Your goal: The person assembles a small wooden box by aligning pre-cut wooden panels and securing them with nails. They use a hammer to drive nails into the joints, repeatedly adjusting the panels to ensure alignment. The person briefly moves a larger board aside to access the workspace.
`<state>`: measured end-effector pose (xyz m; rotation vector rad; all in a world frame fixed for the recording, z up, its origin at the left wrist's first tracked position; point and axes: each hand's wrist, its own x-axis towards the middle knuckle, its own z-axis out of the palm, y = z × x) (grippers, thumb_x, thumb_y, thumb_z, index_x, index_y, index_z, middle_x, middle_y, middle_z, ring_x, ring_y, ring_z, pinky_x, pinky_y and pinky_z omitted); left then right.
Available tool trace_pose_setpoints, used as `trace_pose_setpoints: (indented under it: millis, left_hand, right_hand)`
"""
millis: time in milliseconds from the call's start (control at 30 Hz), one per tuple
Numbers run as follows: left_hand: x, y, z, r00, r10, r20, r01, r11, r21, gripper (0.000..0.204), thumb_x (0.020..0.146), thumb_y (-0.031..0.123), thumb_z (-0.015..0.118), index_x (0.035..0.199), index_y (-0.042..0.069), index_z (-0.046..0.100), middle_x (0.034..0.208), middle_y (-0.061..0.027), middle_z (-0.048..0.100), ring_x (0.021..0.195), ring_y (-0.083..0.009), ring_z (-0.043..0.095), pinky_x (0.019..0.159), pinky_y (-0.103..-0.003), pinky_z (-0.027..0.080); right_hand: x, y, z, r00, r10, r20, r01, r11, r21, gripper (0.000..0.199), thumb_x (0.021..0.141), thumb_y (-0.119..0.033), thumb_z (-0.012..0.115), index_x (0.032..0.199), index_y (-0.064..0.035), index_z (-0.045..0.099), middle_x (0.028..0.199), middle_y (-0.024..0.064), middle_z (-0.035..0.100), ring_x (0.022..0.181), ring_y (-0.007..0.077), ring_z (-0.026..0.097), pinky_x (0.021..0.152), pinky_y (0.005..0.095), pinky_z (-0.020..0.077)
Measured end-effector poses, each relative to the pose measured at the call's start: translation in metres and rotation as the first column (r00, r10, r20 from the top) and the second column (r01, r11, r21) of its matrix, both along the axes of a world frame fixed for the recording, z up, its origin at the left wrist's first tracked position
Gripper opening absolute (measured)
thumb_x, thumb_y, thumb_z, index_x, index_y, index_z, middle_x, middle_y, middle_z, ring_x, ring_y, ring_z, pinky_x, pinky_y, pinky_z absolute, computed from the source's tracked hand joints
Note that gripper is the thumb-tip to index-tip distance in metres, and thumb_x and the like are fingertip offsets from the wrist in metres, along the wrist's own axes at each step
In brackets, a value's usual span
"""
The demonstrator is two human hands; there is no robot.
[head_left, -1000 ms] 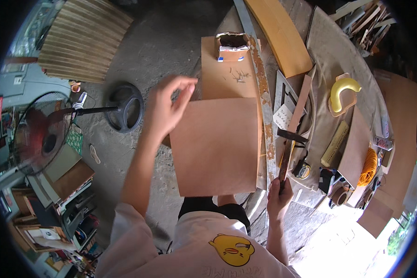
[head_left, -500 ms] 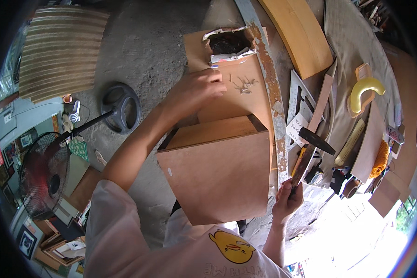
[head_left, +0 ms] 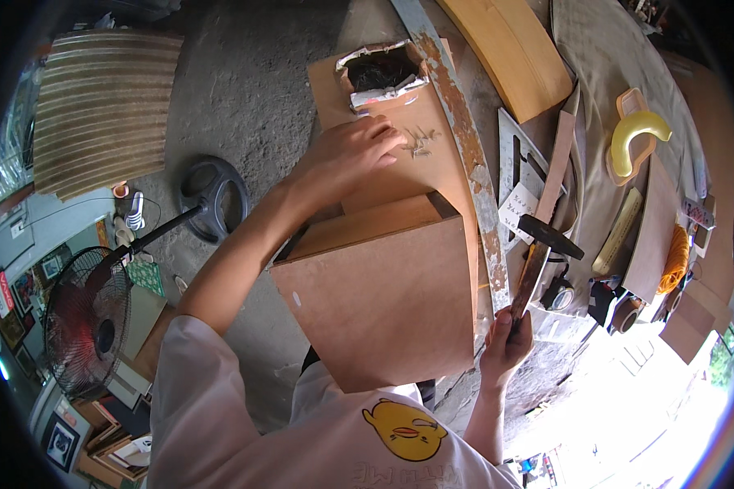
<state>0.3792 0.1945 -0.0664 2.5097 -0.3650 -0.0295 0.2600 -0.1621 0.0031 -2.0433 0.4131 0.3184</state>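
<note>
**A wooden box, a hammer and 2 busy hands**

The person stands over a brown wooden box (head_left: 383, 293) that sits tipped up on its side against their body, so its open top faces away from them. The left hand (head_left: 347, 155) reaches past the box, fingers bent down onto a flat board (head_left: 416, 155), just below a torn little packet (head_left: 381, 75), as if picking up something small. The right hand (head_left: 506, 342) is closed tight around the handle of a hammer (head_left: 538, 257), head up, beside a long rusty strip (head_left: 465, 147). A yellow curved piece (head_left: 638, 134) lies well apart on the cloth. A fan (head_left: 86, 322) stands on the floor.
</note>
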Motion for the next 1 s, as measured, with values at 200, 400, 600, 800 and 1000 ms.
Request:
trace_pose_setpoints:
  millis: [200,400,600,800,1000]
  left_hand:
    - [0.004,-0.007,-0.013,0.998,-0.001,0.066,-0.014,0.977,0.215,0.019,0.093,0.016,0.065,0.111,0.010,0.070,0.106,-0.0037,0.067,0.102,-0.0229,0.067,0.086,-0.037,0.057]
    - [0.016,-0.005,-0.016,0.985,-0.117,0.123,0.096,0.981,0.168,0.019,0.086,0.005,0.061,0.104,0.008,0.067,0.105,-0.0036,0.066,0.095,-0.0197,0.070,0.079,-0.032,0.061]
    - [0.006,-0.008,0.000,0.997,-0.067,-0.030,0.068,0.996,0.051,0.006,0.096,0.003,0.055,0.102,0.005,0.058,0.093,-0.0095,0.061,0.092,-0.0289,0.068,0.076,-0.040,0.056]
    - [-0.067,-0.061,0.144,0.998,-0.051,-0.042,0.037,0.959,-0.280,0.015,0.087,-0.001,0.069,0.097,0.006,0.060,0.099,-0.0095,0.064,0.088,-0.0289,0.070,0.068,-0.040,0.057]
    - [-0.130,-0.134,0.174,0.984,-0.167,-0.056,0.165,0.985,-0.040,0.026,0.085,0.009,0.069,0.107,0.003,0.057,0.098,-0.0068,0.060,0.087,-0.0196,0.068,0.067,-0.031,0.057]
  right_hand:
    - [0.000,0.006,-0.001,0.999,0.008,0.032,-0.008,1.000,-0.002,0.029,0.104,-0.026,0.059,0.088,-0.0027,0.058,0.059,-0.0021,0.051,0.051,0.0059,0.045,0.048,0.0256,0.0320]
    - [-0.001,0.003,-0.001,1.000,0.018,0.019,-0.017,1.000,-0.020,0.027,0.104,-0.025,0.060,0.087,-0.0032,0.058,0.059,-0.0017,0.050,0.053,0.0048,0.044,0.049,0.0255,0.0324]
    - [0.013,0.006,0.012,0.998,0.041,0.057,-0.041,0.999,-0.005,0.021,0.101,-0.020,0.064,0.090,-0.0020,0.062,0.061,-0.0034,0.050,0.055,0.0037,0.046,0.051,0.0233,0.0345]
    - [0.010,0.026,0.069,0.999,0.042,0.008,-0.043,0.928,0.371,0.020,0.091,-0.015,0.078,0.102,0.0008,0.073,0.067,-0.0037,0.060,0.059,0.0034,0.050,0.056,0.0214,0.0394]
    - [0.005,0.025,0.094,0.944,0.331,-0.008,-0.310,0.892,0.330,0.017,0.090,-0.013,0.078,0.097,0.0001,0.071,0.068,0.0017,0.067,0.061,0.0058,0.059,0.058,0.0238,0.0474]
